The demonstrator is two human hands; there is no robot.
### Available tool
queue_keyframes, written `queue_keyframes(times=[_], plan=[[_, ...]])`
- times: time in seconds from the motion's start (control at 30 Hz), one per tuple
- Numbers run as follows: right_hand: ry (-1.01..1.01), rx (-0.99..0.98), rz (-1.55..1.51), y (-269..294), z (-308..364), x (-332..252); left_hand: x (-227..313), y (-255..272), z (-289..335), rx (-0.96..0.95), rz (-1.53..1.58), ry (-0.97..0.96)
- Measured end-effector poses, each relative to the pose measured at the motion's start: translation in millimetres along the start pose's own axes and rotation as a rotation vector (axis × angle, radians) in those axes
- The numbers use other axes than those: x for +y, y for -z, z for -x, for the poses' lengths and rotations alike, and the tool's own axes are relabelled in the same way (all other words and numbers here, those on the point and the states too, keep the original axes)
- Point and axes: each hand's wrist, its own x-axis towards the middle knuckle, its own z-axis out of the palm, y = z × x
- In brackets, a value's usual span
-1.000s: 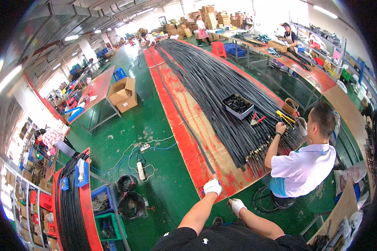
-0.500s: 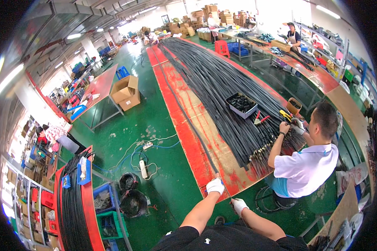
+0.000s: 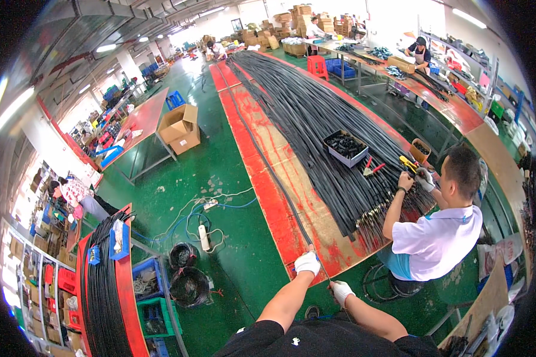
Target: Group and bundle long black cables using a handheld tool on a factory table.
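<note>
My left hand [image 3: 307, 262], in a white glove, is closed around the end of a long black cable [image 3: 284, 199] at the table's near edge. That cable stretches away along the left part of the long red table [image 3: 278, 227]. A thin dark strand runs from it to my right hand [image 3: 342, 293], also white-gloved, which pinches it just off the edge. Whether the strand is a wire or a core cannot be made out. To the right lies a wide bundle of black cables [image 3: 321, 143] with stripped, metallic near ends.
At right, a seated co-worker [image 3: 438, 238] handles cable ends with yellow-handled pliers [image 3: 407, 162] nearby. A box of black parts [image 3: 345, 149] and red-handled pliers [image 3: 372, 167] rest on the bundle. Left are a power strip [image 3: 203, 237], black buckets [image 3: 189, 285] and a cardboard box [image 3: 180, 128].
My hands stay almost in place, still on the cable and strand. At the far left, a person bends lower. Another at the far right bench leans forward.
</note>
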Motion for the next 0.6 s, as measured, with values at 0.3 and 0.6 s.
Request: queue_keyframes(times=[0.3, 0.6], plan=[[-0.015, -0.030, -0.048, -2.8, 4.4, -7.6, -7.8, -6.9, -5.2, 0.021, 0.028, 0.011], [-0.020, -0.010, 0.011, -0.8, 6.3, -11.2, -3.9, -1.8, -3.8, -0.018, 0.030, 0.012]])
